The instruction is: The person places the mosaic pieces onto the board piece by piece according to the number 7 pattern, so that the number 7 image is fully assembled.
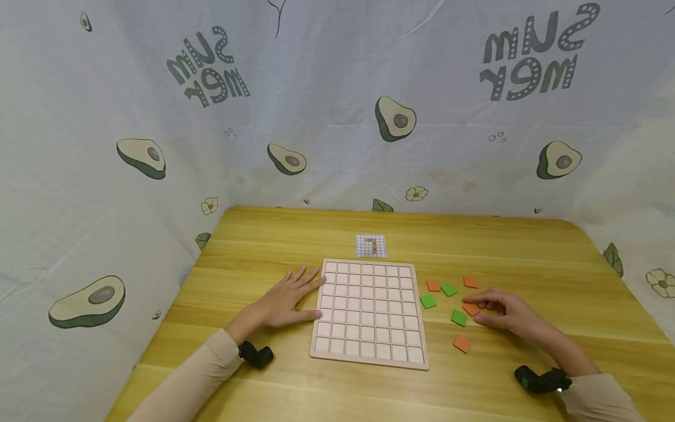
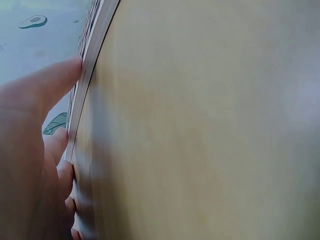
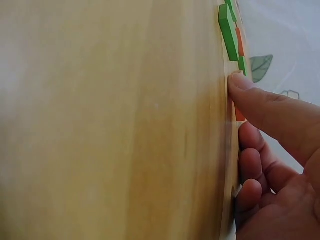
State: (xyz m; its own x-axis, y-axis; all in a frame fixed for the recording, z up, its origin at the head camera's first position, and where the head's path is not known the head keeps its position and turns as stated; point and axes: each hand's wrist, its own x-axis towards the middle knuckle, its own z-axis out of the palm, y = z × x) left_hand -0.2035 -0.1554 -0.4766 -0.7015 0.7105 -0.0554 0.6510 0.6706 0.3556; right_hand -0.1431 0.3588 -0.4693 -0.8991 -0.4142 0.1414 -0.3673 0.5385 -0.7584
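A wooden grid board (image 1: 369, 362) of square cells lies flat on the table. My left hand (image 1: 285, 302) rests beside it with fingers spread, the thumb and fingertips touching its left edge. In the left wrist view the thumb (image 2: 62, 80) meets the board's side. To the right of the board, my right hand (image 1: 508, 313) pinches an orange square tile (image 1: 471, 309) between thumb and index finger, low at the table. The other right fingers curl inward. Around it lie green tiles (image 1: 459, 318) and orange tiles (image 1: 462, 343), loose and flat.
Behind the board lies a small printed card (image 1: 371, 246) showing a coloured grid pattern. The wooden table (image 1: 263, 387) reaches back to a white cloth (image 1: 337, 70) printed with avocados, which hangs at the back and both sides. Each wrist bears a black camera (image 1: 256, 355).
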